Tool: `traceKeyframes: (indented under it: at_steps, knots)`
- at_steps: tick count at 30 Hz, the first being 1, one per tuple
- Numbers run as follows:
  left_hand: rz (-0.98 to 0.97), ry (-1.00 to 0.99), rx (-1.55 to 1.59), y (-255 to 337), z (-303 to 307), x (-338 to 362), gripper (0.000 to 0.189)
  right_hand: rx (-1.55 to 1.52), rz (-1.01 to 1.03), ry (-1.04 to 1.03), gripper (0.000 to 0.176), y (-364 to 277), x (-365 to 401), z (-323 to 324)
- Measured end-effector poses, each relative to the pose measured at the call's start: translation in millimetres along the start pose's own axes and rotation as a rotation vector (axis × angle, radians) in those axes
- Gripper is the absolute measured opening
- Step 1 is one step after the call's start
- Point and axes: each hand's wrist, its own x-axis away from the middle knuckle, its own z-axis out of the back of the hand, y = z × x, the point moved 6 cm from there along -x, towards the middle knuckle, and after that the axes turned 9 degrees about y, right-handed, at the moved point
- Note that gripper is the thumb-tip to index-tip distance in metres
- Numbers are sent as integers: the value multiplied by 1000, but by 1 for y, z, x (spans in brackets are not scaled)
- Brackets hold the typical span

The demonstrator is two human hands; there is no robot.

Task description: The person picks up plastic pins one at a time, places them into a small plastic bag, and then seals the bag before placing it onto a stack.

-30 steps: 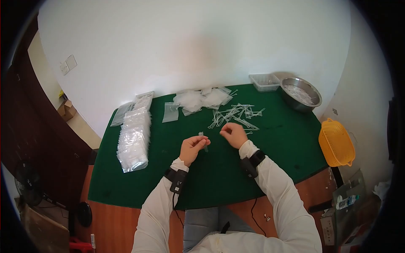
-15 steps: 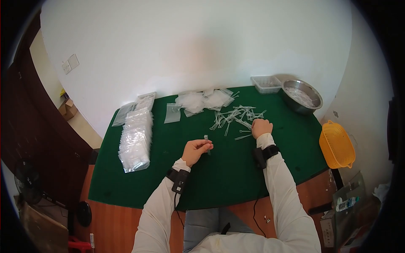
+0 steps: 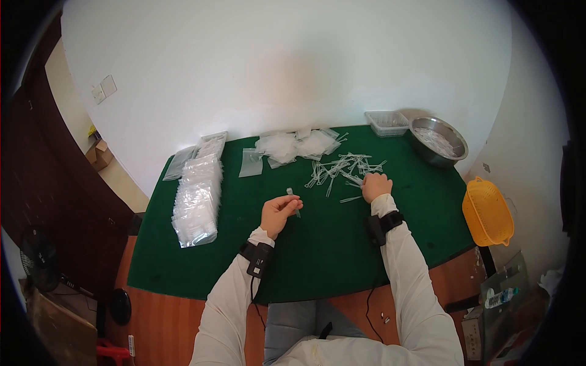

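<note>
My left hand (image 3: 281, 215) is closed in a pinch over the green tabletop (image 3: 329, 256), holding small clear plastic sticks (image 3: 290, 191) whose ends stick out above and below the fingers. My right hand (image 3: 376, 187) is at the right front edge of a loose pile of clear plastic sticks with looped ends (image 3: 342, 168). Its fingers are curled together, and whatever they grip is too small to make out. One loose stick (image 3: 351, 199) lies just left of that hand. Behind the pile is a heap of small clear bags (image 3: 287, 146), with a single flat bag (image 3: 251, 163) at its left.
A long stack of clear bags (image 3: 196, 201) lies on the left. A clear plastic tray (image 3: 388, 124) and a metal bowl (image 3: 459, 160) holding clear items stand at the back right. A yellow basket (image 3: 488, 213) is at the right edge.
My left hand has moved slightly left and up with the sticks in it. My right hand has shifted a little left, and a stick beside it has moved or been covered.
</note>
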Motion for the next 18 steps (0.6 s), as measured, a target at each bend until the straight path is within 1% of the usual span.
traceKeyframes:
  at_steps: [3, 4, 6, 7, 9, 10, 12, 13, 15, 16, 17, 18]
  knots:
    - [-52, 117, 65, 5, 10, -3, 22, -286, 72, 69, 13, -23, 5, 22]
    - [-53, 120, 67, 5, 10, -3, 22, -285, 76, 69, 13, -30, 7, 22]
    - [-42, 124, 91, 5, 12, -3, 23, -564, 178, -7, 19, -52, 14, 20]
    - [-35, 125, 102, 5, 12, -3, 24, -564, 180, -8, 19, -57, 17, 17]
    - [-23, 117, 112, 8, 10, 0, 23, -1113, 235, -232, 18, -80, 27, 11]
    - [-13, 107, 120, 11, 8, 1, 23, -1112, 237, -232, 18, -86, 30, 14]
    - [-2, 100, 131, 16, 6, 2, 23, -1551, 70, -601, 16, -104, 46, 17]
    - [11, 60, 189, 19, 5, 2, 22, -1759, -27, -794, 16, -113, 55, 20]
    - [38, -20, 304, 23, 5, 2, 21, -1811, -15, -843, 15, -123, 63, 28]
    - [41, -17, 307, 24, 6, 2, 21, -1865, -4, -888, 14, -128, 68, 31]
    - [9, -59, 260, 28, 5, 2, 20, -1921, 5, -932, 13, -132, 73, 33]
    - [-24, -102, 214, 30, 3, 3, 20, -1920, 1, -933, 13, -134, 76, 32]
